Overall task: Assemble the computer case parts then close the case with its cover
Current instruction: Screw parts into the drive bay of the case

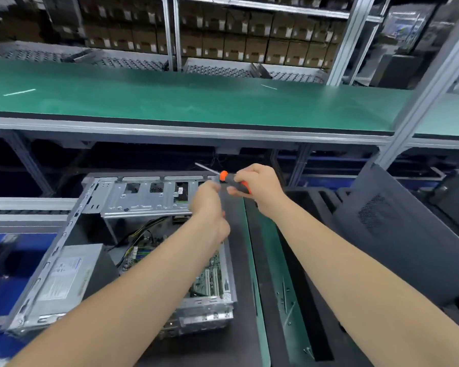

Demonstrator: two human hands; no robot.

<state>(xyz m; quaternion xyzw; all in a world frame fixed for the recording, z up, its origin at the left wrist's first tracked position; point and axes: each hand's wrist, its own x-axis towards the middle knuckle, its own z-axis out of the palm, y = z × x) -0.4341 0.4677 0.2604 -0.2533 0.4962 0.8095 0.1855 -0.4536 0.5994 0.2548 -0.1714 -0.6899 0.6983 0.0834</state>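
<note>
Here, above the open grey metal computer case [143,200] at near left, the right hand [260,185] gripped an orange-and-black screwdriver [227,177], the left hand [208,205] too blurred to judge; screw-fastening was apparently in hand, next requiring careful tip alignment.

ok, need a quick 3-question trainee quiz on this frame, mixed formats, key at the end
1. Multiple choice: what does the right hand grip?
A) pliers
B) the orange-and-black screwdriver
C) a loose cable

2. True or false: the cover panel is already fitted on the computer case.

3. Fill in: seen from the head camera, the power supply sits in the case's near-____ corner (left or right).

Key
1. B
2. False: the panel leans apart from the case on the right, and the case is open on top.
3. left
</note>
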